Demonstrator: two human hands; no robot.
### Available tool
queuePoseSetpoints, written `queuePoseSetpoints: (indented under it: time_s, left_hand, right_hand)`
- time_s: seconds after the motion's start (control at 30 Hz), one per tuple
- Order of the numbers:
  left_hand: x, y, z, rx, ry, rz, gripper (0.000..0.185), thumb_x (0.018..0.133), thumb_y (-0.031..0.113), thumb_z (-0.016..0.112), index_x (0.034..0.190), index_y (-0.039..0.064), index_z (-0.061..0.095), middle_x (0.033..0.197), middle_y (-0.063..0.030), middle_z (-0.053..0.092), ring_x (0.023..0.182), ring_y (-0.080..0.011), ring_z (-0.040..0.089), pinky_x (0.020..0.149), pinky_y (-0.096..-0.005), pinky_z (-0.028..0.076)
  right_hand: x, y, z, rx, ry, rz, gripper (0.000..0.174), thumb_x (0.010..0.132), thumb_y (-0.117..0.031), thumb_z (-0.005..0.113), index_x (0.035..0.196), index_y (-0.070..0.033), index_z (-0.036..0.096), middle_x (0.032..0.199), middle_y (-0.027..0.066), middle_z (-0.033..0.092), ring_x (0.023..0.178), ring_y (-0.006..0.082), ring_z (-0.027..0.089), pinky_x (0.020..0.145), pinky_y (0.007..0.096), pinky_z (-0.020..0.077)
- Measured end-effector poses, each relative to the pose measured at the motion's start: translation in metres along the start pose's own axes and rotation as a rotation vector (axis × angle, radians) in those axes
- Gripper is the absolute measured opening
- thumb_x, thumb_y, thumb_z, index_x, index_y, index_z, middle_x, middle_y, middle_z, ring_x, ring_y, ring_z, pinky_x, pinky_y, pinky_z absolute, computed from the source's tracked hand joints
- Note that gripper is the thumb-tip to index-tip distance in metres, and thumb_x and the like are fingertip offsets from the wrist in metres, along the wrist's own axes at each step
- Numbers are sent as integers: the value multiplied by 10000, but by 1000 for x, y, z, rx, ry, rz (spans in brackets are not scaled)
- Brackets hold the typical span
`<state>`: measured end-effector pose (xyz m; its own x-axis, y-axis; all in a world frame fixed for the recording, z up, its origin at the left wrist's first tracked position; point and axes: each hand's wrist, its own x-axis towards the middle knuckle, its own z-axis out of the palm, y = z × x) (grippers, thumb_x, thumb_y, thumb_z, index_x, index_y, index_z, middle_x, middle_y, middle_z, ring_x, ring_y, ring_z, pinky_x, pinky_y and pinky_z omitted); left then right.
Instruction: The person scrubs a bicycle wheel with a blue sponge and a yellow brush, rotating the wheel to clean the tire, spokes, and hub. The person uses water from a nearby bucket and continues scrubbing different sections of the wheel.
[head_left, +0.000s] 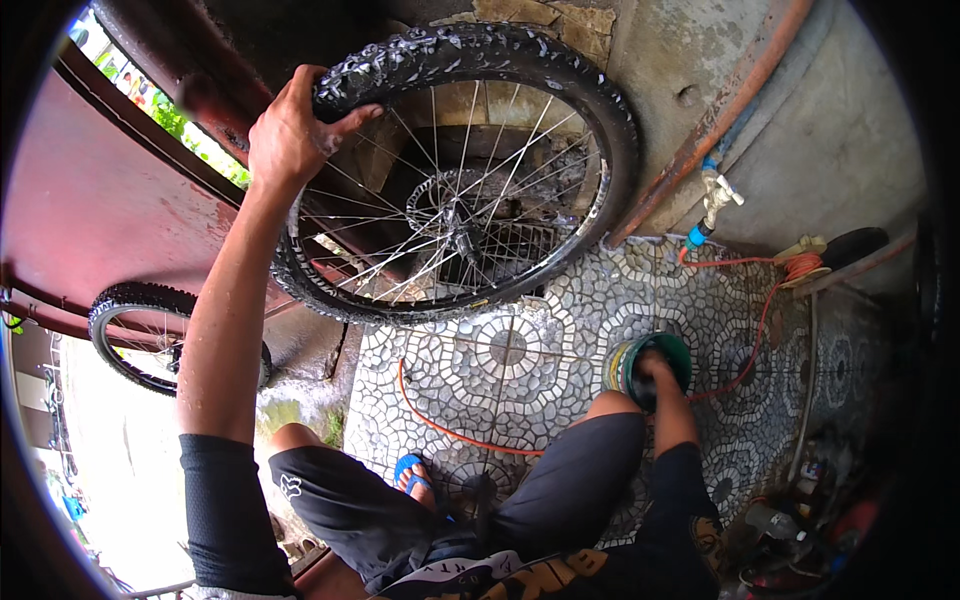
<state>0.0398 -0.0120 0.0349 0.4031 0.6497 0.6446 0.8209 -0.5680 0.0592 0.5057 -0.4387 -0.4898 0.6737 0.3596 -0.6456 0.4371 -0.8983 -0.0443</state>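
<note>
My left hand (296, 127) grips the knobby tyre of a bicycle wheel (480, 56) at its upper left, thumb on the inner side. White suds cling to the tread, thickest beside my fingers. The wheel is tilted, with its spokes, disc rotor and hub (459, 221) in sight. My right hand (654, 363) reaches down into a green bucket (681, 360) beside my knee. Its fingers are hidden in the dark inside, so I cannot see whether they hold anything.
A second bicycle wheel (142, 307) leans by the red metal gate (112, 172). An orange hose (465, 444) crosses the stone-patterned floor (450, 375). A tap (716, 191) with a blue connector is on the right. A drain grate (517, 247) lies behind the held wheel; bottles (772, 519) stand lower right.
</note>
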Motion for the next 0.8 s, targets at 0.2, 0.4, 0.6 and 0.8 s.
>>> queuePoseSetpoints:
  time_s: [0.2,0.4,0.6,0.8]
  left_hand:
    - [-1,0,1,5,1,-7,756,790,626,908,1275,107,648,1063,-192,785,988,-390,778,828,-487,613]
    - [0,-4,4,12,1,1,835,754,699,886,1282,99,644,1088,-167,785,974,-387,787,786,-494,635]
    - [-1,-6,6,0,0,8,833,774,704,868,1287,92,631,1082,-181,779,978,-407,782,798,-508,630]
    - [-1,-5,3,1,6,16,822,796,711,846,1284,95,606,1060,-190,773,969,-418,777,798,-513,625]
  right_hand:
    - [-6,14,3,-602,-53,-313,620,1115,-429,426,1663,-139,416,1792,142,269,1629,315,328,1301,482,316]
    - [-54,2,-47,-281,8,-218,415,990,-233,664,1367,-68,720,1439,211,690,1344,364,666,1141,471,523]
    - [-167,-105,-191,256,192,-652,469,901,-342,887,1215,-45,704,1041,122,769,961,247,735,868,420,587]
    - [-283,-341,-198,310,340,-1622,474,908,-92,793,1369,-155,705,1156,81,686,1036,274,720,908,412,608]
